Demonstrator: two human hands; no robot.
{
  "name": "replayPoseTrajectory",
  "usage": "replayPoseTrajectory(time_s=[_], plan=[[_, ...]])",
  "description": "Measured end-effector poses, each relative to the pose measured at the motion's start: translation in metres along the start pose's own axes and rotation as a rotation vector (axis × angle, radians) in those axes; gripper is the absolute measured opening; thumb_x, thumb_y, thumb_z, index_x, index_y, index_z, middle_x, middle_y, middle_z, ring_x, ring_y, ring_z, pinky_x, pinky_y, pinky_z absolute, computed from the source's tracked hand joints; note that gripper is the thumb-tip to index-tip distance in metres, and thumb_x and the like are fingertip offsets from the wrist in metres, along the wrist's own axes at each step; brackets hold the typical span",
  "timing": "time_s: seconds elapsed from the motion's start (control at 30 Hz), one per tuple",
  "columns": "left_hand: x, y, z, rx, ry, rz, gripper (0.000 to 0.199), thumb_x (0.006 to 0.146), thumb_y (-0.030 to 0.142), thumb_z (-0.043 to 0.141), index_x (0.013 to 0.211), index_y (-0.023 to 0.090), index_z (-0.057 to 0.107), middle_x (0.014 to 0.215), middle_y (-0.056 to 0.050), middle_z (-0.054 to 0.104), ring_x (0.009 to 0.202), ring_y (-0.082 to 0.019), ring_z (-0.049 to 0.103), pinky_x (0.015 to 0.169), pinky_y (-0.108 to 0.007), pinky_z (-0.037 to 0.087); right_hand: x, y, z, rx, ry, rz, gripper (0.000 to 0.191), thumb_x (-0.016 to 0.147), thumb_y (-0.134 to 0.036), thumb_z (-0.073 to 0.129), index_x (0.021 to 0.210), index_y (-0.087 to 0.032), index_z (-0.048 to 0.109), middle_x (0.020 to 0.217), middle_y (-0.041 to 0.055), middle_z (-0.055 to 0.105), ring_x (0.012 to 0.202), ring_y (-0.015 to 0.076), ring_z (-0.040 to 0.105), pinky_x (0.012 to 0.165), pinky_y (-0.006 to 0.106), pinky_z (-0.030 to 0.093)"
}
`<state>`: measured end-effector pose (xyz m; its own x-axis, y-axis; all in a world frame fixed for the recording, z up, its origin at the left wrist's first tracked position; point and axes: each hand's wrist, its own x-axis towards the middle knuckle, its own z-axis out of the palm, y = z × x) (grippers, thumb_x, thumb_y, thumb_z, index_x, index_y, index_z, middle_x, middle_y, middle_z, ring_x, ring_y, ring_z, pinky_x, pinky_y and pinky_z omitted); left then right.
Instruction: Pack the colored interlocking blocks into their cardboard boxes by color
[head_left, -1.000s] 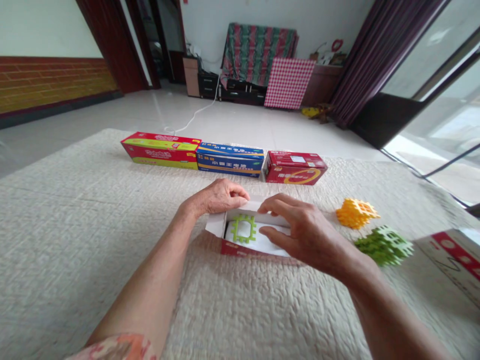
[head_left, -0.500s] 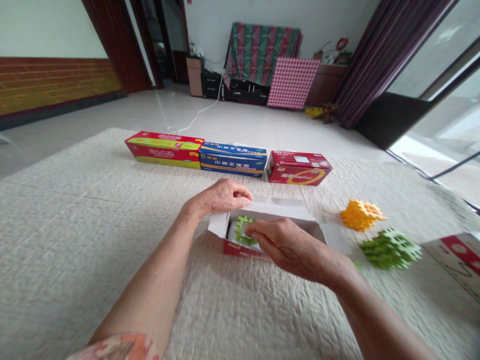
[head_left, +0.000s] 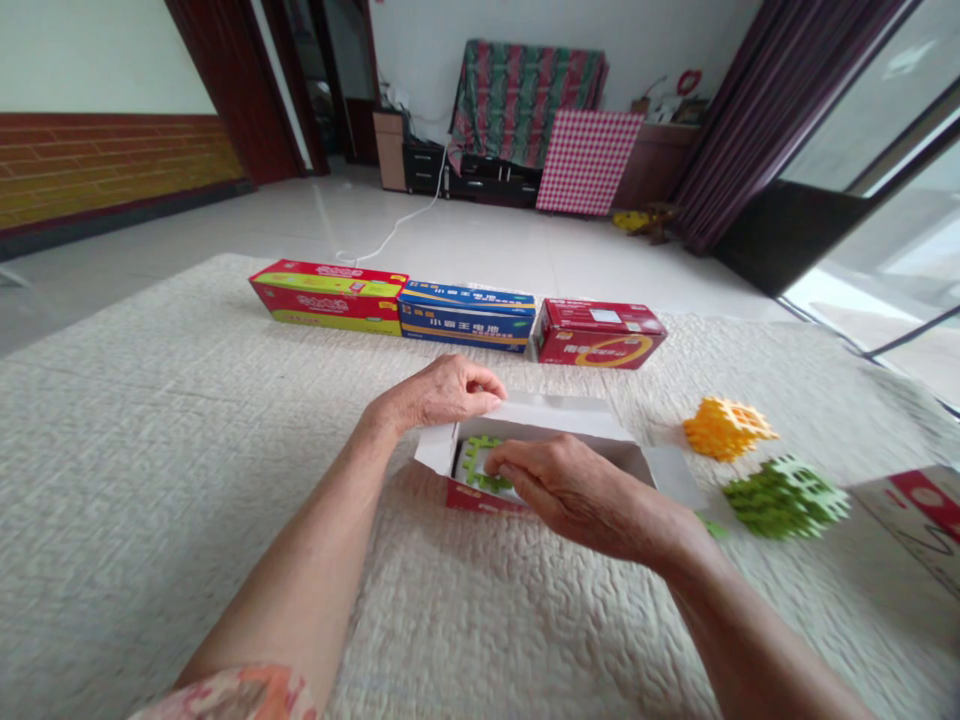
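Observation:
An opened red cardboard box (head_left: pixel 476 497) with a white inside lies on the quilted cover in front of me. My left hand (head_left: pixel 454 392) is closed at its raised back flap (head_left: pixel 559 408), fingertips pinching the flap's left part. Inside the box's left end is a light-green toothed plastic building piece (head_left: pixel 471 462), lying on something whitish. My right hand (head_left: pixel 562 490) reaches into the box with its fingers closed on that piece; the hand hides the box's middle and part of the piece.
Beyond the box stand a red-and-yellow box (head_left: pixel 330 300), a blue box (head_left: pixel 466 318) and a dark-red box (head_left: pixel 600 335). At right are stacks of orange pieces (head_left: pixel 726 430) and green pieces (head_left: pixel 784 497), a single green piece (head_left: pixel 714 527) and a white-and-red box (head_left: pixel 911 515).
The green piece in the box has been lowered and now lies flatter, with my right hand shifted slightly left. My left hand stays at the flap.

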<state>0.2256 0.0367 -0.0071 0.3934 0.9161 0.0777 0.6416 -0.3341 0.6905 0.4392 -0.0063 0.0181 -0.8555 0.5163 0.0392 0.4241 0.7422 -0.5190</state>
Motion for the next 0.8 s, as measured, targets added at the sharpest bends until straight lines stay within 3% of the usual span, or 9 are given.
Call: replayPoseTrajectory(time_s=[0.1, 0.23, 0.43, 0.5, 0.57, 0.6, 0.63, 0.7, 0.8], plan=[[0.0, 0.0, 0.0, -0.005, 0.004, -0.016, 0.027, 0.076, 0.03, 0.056, 0.09, 0.016, 0.075, 0.075, 0.0, 0.068, 0.067, -0.013, 0.055, 0.064, -0.025, 0.04, -0.006, -0.001, -0.009, -0.027, 0.051, 0.038, 0.026, 0.095, -0.017, 0.04, 0.084, -0.022, 0.063, 0.07, -0.0011, 0.063, 0.057, 0.0111, 0.054, 0.057, 0.026, 0.042], [0.0, 0.0, -0.001, 0.001, 0.0, -0.03, 0.029, 0.076, 0.03, 0.056, 0.091, 0.015, 0.075, 0.079, -0.002, 0.07, 0.071, -0.014, 0.058, 0.067, -0.026, 0.042, -0.026, 0.002, -0.031, -0.07, 0.226, 0.108, 0.027, 0.097, -0.024, 0.04, 0.099, -0.021, 0.067, 0.085, 0.0016, 0.07, 0.069, 0.0123, 0.063, 0.063, 0.026, 0.047], [0.002, 0.001, -0.001, 0.021, -0.006, -0.003, 0.03, 0.076, 0.033, 0.055, 0.091, 0.017, 0.075, 0.082, -0.001, 0.072, 0.074, -0.016, 0.061, 0.068, -0.025, 0.043, -0.094, 0.043, -0.056, -0.21, 0.574, 0.307, 0.024, 0.092, -0.034, 0.051, 0.101, -0.024, 0.07, 0.094, 0.005, 0.073, 0.084, 0.0198, 0.069, 0.076, 0.035, 0.053], [0.002, 0.0, 0.001, 0.025, 0.008, -0.03, 0.032, 0.076, 0.037, 0.056, 0.092, 0.018, 0.075, 0.085, -0.002, 0.074, 0.077, -0.017, 0.063, 0.071, -0.025, 0.045, -0.12, 0.063, -0.057, -0.18, 0.8, 0.406, 0.024, 0.09, -0.036, 0.052, 0.101, -0.024, 0.07, 0.097, 0.0055, 0.073, 0.089, 0.0209, 0.069, 0.081, 0.038, 0.053], [0.003, -0.003, 0.002, 0.033, 0.021, -0.063, 0.033, 0.074, 0.043, 0.058, 0.09, 0.02, 0.076, 0.086, -0.001, 0.075, 0.08, -0.019, 0.064, 0.072, -0.025, 0.046, -0.144, 0.083, -0.056, -0.162, 1.224, 0.469, 0.029, 0.092, -0.035, 0.044, 0.102, -0.023, 0.068, 0.099, 0.0057, 0.072, 0.089, 0.0197, 0.068, 0.082, 0.039, 0.053], [0.004, -0.005, 0.003, 0.035, 0.03, -0.077, 0.033, 0.073, 0.045, 0.059, 0.089, 0.021, 0.076, 0.087, 0.0, 0.075, 0.081, -0.019, 0.065, 0.072, -0.024, 0.047, -0.155, 0.092, -0.054, -0.145, 1.371, 0.501, 0.032, 0.093, -0.034, 0.04, 0.104, -0.022, 0.067, 0.1, 0.0061, 0.071, 0.089, 0.0191, 0.068, 0.081, 0.039, 0.053], [0.005, -0.006, 0.003, 0.037, 0.037, -0.081, 0.033, 0.073, 0.047, 0.06, 0.088, 0.022, 0.076, 0.088, 0.001, 0.076, 0.083, -0.02, 0.065, 0.073, -0.024, 0.047, -0.165, 0.1, -0.052, -0.13, 1.444, 0.536, 0.032, 0.092, -0.033, 0.039, 0.104, -0.022, 0.067, 0.1, 0.0066, 0.071, 0.09, 0.019, 0.067, 0.081, 0.039, 0.052], [0.007, -0.008, 0.004, 0.032, 0.034, -0.083, 0.033, 0.071, 0.048, 0.062, 0.088, 0.024, 0.077, 0.089, 0.001, 0.076, 0.085, -0.02, 0.066, 0.077, -0.024, 0.048, -0.184, 0.109, -0.047, -0.126, 1.427, 0.626, 0.03, 0.088, -0.036, 0.045, 0.102, -0.02, 0.067, 0.099, 0.0075, 0.07, 0.091, 0.0203, 0.066, 0.083, 0.041, 0.051], [0.008, -0.007, 0.004, 0.021, 0.034, -0.084, 0.032, 0.07, 0.049, 0.064, 0.086, 0.025, 0.077, 0.089, 0.001, 0.077, 0.085, -0.022, 0.066, 0.078, -0.024, 0.049, -0.201, 0.109, -0.041, -0.154, 1.138, 0.731, 0.037, 0.08, -0.043, 0.058, 0.107, -0.019, 0.067, 0.102, 0.0095, 0.069, 0.094, 0.0239, 0.064, 0.083, 0.043, 0.049]])
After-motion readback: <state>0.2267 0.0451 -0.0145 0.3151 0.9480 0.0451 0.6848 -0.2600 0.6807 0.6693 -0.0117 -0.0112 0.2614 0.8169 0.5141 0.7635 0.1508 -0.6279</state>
